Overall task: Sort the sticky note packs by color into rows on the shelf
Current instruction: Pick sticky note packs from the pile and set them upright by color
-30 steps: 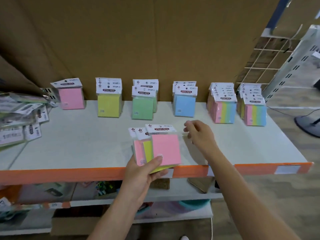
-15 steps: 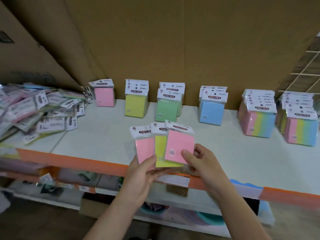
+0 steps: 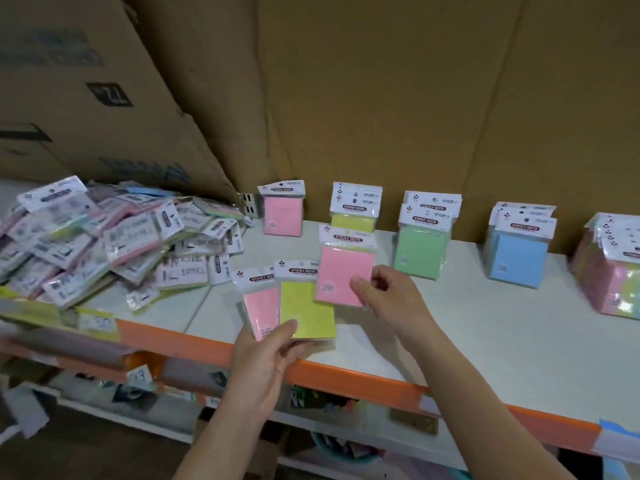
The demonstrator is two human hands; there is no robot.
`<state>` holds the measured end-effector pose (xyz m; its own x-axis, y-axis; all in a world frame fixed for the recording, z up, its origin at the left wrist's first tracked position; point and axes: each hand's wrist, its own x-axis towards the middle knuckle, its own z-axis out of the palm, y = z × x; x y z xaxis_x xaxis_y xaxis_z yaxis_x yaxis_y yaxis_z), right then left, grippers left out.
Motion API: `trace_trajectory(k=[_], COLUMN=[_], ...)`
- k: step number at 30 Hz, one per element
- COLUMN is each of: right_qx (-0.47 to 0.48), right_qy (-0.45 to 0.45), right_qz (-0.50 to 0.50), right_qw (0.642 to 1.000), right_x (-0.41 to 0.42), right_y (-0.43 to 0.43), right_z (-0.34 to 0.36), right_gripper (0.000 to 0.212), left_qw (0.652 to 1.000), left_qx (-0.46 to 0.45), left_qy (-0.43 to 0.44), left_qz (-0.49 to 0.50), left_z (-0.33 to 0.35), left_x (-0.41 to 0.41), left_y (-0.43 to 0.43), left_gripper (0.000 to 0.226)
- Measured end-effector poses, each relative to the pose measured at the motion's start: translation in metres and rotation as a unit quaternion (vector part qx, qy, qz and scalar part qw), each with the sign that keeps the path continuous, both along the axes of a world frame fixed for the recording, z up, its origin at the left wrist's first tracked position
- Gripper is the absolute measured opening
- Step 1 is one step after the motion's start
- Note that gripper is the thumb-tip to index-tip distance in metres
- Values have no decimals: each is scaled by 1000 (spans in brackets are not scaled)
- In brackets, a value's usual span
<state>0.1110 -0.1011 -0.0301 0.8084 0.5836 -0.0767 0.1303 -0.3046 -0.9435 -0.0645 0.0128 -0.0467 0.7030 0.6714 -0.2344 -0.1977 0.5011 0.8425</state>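
The right hand (image 3: 388,296) pinches a pink pack (image 3: 343,271) by its lower corner, just beyond the left hand (image 3: 266,355), which grips a second pink pack (image 3: 259,311) and a yellow pack (image 3: 306,311) fanned above the front edge of the shelf (image 3: 485,323).

Open shelf: the white shelf (image 3: 485,323) lies bare before the green row (image 3: 420,252) and blue row (image 3: 517,261), from the right hand (image 3: 384,296) across to the multicolour packs (image 3: 609,289).
Left end: a heap of mixed packs (image 3: 104,244) covers it up to the front edge.
Middle: the held pink pack (image 3: 343,275) in the right hand hangs before the yellow row (image 3: 356,202). The left hand (image 3: 263,358) holds a pink and yellow pair (image 3: 304,306) just below it.
Lane: bare shelf between heap and pair leads back to the standing pink pack (image 3: 282,216).
Back: a cardboard wall (image 3: 381,98) stands close behind every row, and a leaning cardboard box (image 3: 86,98) rises behind the heap.
Gaps: bare shelf shows between neighbouring rows.
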Motion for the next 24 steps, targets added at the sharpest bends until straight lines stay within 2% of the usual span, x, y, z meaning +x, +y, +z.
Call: trace_trajectory(k=[7,12,16,19,22,24], right_qx=[-14,-106,-154,-194,-123,-76], right_qy=[-84,-128,-133,-129,-116,-83], right_qz=[-71,-114,-147,-151,-162,-113], right_qw=[994,980,968,961,972,987], right_x=[4,8,13,13,1,-13], right_y=[135,181,194,192,169,146], right_z=[7,-4,-7,-5,-4,-5], right_gripper=[5,26,24,33,27,30], left_qw=[999,996,995,994,992,991], left_qx=[-12,-29,-42,-53,-54,-49], left_qy=[13,8,-2,-11,-19,-29], left_qz=[-41,-89,-91,-98,-111,-122], left_z=[-1,-1,-6,-10,-11,-9], left_x=[-21,-24,-24,-23,-18,-12], left_y=[88,115,128,133,134,133], left_gripper=[31,35,31,29,30,38])
